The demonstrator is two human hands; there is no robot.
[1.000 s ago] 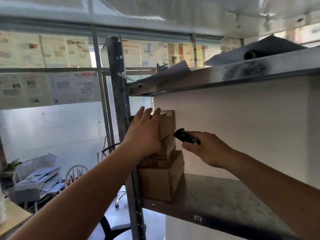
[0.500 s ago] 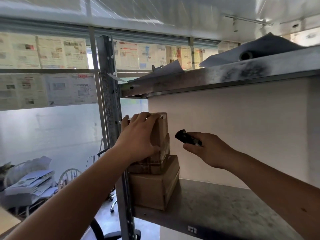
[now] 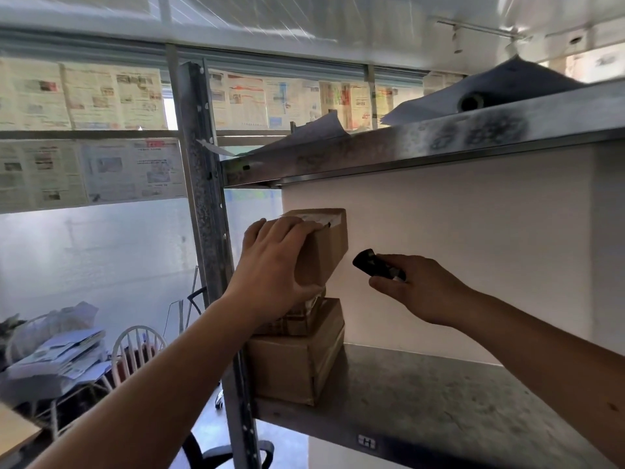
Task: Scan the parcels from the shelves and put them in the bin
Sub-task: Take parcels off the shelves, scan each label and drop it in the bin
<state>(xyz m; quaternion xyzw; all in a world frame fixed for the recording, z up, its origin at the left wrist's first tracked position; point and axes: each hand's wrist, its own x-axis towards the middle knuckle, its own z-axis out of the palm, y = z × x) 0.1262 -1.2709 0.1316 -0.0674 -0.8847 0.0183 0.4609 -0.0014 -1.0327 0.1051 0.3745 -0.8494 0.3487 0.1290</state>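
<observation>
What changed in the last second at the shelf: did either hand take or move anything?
The left hand, laid flat against the top box a second ago, has curled round it and tipped it up off the stack, toward the scanner. The right hand holds the scanner as before, aimed at the boxes. The two lower boxes stay on the shelf.

A grey metal shelf (image 3: 422, 397) hangs on a perforated steel post (image 3: 206, 211) at its left end. A large brown box (image 3: 291, 367) lies directly on the shelf at that corner. The upper shelf (image 3: 439, 143) carries loose paper (image 3: 314, 130) and a dark roll (image 3: 473, 101).
</observation>
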